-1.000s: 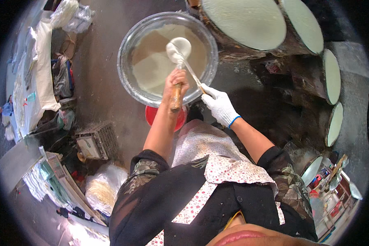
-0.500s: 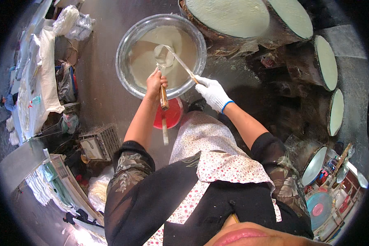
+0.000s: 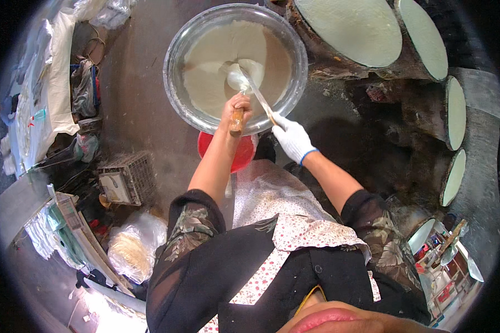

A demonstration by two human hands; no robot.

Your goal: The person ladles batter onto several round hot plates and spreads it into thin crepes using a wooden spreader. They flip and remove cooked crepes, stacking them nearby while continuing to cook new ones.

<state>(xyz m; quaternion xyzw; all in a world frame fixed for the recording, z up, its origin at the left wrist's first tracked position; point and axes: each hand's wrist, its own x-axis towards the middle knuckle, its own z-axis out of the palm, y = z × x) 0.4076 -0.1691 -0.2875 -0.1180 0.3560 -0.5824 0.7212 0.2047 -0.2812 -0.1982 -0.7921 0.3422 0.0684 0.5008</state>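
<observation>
A wide round basin [image 3: 172, 83] holds pale, thick batter [image 3: 205, 50]. My bare left hand [image 3: 236, 107] is closed around the wooden handle of a ladle [image 3: 236, 79], whose batter-coated bowl is over the middle of the basin. In a white knit glove with a blue cuff, my right hand [image 3: 293, 139] grips a long, thin scraper stick [image 3: 259, 97]. That stick slants up to the left, and its far end meets the ladle's bowl. Under the basin's near rim shows a red bucket [image 3: 242, 157], partly hidden by my left forearm.
Large round pans of pale batter [image 3: 350, 30] curve along the right on a dark, stained stove. At left stand a cloth-covered table [image 3: 61, 83] and a crate [image 3: 129, 180]. A plastic bag [image 3: 133, 250] with pale contents lies near my left elbow.
The whole view has shifted, with the basin now higher and further right. The ladle handle looks shorter and steeper. The stick's tip has come down from beyond the ladle's bowl onto it.
</observation>
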